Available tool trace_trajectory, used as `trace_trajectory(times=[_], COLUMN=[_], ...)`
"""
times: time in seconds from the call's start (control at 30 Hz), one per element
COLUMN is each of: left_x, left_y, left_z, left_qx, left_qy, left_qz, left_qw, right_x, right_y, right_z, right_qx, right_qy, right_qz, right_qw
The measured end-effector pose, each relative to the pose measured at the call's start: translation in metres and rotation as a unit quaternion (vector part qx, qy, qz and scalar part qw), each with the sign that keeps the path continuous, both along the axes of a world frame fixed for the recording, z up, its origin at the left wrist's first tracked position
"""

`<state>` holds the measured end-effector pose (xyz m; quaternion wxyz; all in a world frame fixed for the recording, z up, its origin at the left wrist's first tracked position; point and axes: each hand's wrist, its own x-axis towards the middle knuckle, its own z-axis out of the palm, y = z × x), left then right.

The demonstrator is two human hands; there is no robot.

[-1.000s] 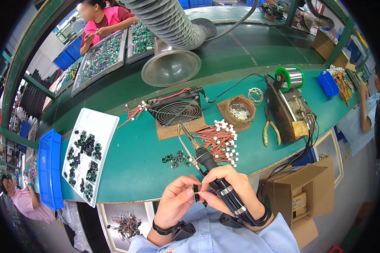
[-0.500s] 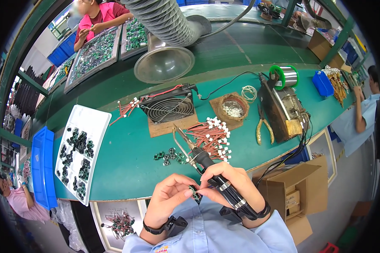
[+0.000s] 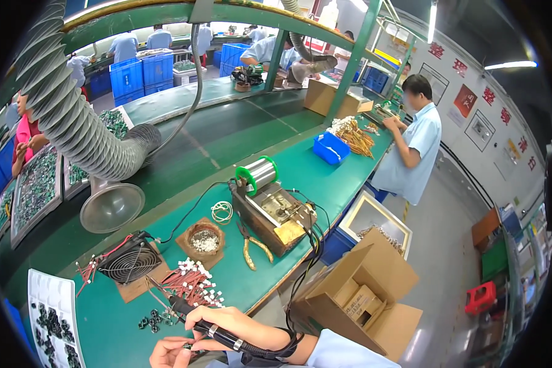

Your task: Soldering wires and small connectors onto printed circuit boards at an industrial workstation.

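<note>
Gripping black pen-shaped soldering iron (image 3: 193, 314), right hand (image 3: 227, 322) closed; left hand (image 3: 168, 352) pinching small dark part (image 3: 187, 347), bottom frame; hot tip may burn fingers.

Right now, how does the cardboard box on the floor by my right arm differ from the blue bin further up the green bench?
The cardboard box is brown, while the blue bin is bright blue plastic. The box stands on the floor beside the bench; the bin sits on top of it. The box looks far larger in this view, with loose flaps folded open, whereas the bin has a plain rim and no flaps. Both are open at the top.
</note>
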<state>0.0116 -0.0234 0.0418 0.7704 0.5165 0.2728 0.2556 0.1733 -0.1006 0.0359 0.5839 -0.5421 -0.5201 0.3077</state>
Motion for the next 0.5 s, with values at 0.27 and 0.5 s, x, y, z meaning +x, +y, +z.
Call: trace_trajectory(times=[0.27,0.5], left_x=[-0.001,-0.005], left_y=[0.000,-0.001], left_z=[-0.009,-0.016], left_qx=[0.068,0.067], left_qy=[-0.053,-0.031], left_qz=[0.024,0.037], left_qw=[0.996,0.997], right_x=[-0.006,-0.005], right_y=[0.007,-0.002], right_z=[-0.005,-0.017], right_qx=[0.014,0.035], right_qy=[-0.009,-0.053], right_qz=[-0.009,-0.084], right_qw=[1.000,0.994])
